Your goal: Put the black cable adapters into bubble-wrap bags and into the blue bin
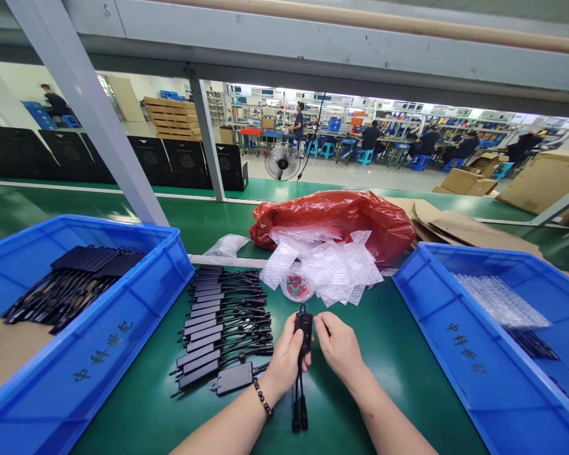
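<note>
My left hand [287,354] is closed around a small black controller box [304,332]. It is held upright, with a mounting loop at its top. Two black cables with plug ends hang from it toward me. Beside it, my right hand [339,346] is pinched, thumb against fingers; a bit of something dark shows at the fingertips, too small to name. To the left, a row of similar black boxes with cables [206,325] lies on the green work surface [384,392]. The nearest box [234,378] sits beside my left wrist.
A blue bin [123,335] with black cabled boxes [83,272] stands left. Another blue bin [474,354] with bubble wrap [502,300] stands right. Ahead lie bubble-wrap pouches [332,268], a clear bag of red pieces [296,285] and a red plastic bag [336,218]. A metal post [206,139] rises beyond.
</note>
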The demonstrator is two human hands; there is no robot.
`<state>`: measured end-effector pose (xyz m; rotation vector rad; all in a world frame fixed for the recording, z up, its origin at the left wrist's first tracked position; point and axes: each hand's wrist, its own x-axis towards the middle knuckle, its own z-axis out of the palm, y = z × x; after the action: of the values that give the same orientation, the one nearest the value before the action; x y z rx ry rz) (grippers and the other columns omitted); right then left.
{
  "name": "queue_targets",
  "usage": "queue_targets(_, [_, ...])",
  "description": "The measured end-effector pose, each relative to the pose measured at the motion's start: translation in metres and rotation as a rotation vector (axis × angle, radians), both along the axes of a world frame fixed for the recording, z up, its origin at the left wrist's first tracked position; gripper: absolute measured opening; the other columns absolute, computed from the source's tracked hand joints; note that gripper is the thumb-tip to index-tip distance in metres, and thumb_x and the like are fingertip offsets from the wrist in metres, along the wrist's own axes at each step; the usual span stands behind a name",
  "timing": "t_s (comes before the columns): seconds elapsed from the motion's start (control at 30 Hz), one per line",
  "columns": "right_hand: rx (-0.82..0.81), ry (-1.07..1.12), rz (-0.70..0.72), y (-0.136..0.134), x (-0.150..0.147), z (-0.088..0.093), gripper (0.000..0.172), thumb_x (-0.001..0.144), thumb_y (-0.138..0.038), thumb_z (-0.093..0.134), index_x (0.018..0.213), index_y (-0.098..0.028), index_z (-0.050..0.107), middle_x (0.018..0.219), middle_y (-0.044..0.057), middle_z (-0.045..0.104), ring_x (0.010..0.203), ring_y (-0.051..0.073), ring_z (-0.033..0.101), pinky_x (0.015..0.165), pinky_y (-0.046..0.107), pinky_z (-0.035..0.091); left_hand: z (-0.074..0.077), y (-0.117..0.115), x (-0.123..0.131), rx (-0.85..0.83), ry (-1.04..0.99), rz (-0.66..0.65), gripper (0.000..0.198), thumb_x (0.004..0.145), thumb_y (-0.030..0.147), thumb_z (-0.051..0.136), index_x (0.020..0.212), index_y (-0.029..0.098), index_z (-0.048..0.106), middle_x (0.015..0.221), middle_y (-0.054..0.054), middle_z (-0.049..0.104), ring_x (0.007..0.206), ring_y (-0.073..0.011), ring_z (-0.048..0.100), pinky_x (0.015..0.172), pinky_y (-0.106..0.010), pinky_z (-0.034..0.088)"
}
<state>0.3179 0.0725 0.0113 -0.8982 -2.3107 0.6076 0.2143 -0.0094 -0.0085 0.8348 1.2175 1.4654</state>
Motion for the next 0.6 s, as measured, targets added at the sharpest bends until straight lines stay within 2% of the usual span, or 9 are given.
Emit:
queue_targets(0.13, [-0.166,0.033,0.038,0.0003,0.0000,0.0029,0.034,0.090,-0.036,0.031,0.069,-0.016,0.050,0.063,0.001,0.053,0.060,0.009,0.049,0.060,0.020,0.034,-0.0009,-0.0011,0.0009,0.005,-0.002,-0.011,0.055,0.084,0.056,0.034,0.122,0.017,0.025,0.081,-0.004,0.048,0.048,-0.0063,0.046,0.040,-0.018,0.036])
queue_targets(0.27, [-0.210,0.049,0.037,0.0007,-0.0007,0.0031,0.037,0.089,-0.037,0.034,0.063,-0.015,0.048,0.059,-0.001,0.051,0.056,0.008,0.047,0.057,0.019,0.033,-0.0044,-0.0017,0.0019,0.007,0.000,-0.016,0.055,0.084,0.056,0.033,0.122,0.018,0.025,0.082,-0.003,0.048,0.048,-0.0060,0.046,0.039,-0.018,0.036])
queue_targets(0.37, [-0.156,0.059,0.031,0.0007,-0.0004,0.0023,0.037,0.089,-0.036,0.035,0.061,-0.015,0.046,0.058,-0.001,0.049,0.055,0.008,0.046,0.056,0.019,0.033,-0.0065,-0.0007,0.0014,0.007,-0.003,-0.014,0.054,0.085,0.056,0.032,0.122,0.018,0.025,0.081,-0.003,0.048,0.048,-0.0060,0.046,0.039,-0.018,0.036])
queue_targets(0.6, [0.124,0.049,0.004,0.0016,0.0005,-0.0019,0.029,0.090,-0.027,0.034,0.072,-0.015,0.053,0.067,0.002,0.052,0.062,0.009,0.049,0.061,0.020,0.034,-0.0080,0.0003,0.0013,-0.015,-0.002,-0.006,0.058,0.084,0.056,0.033,0.127,0.018,0.022,0.083,-0.004,0.048,0.049,-0.0061,0.046,0.040,-0.019,0.036])
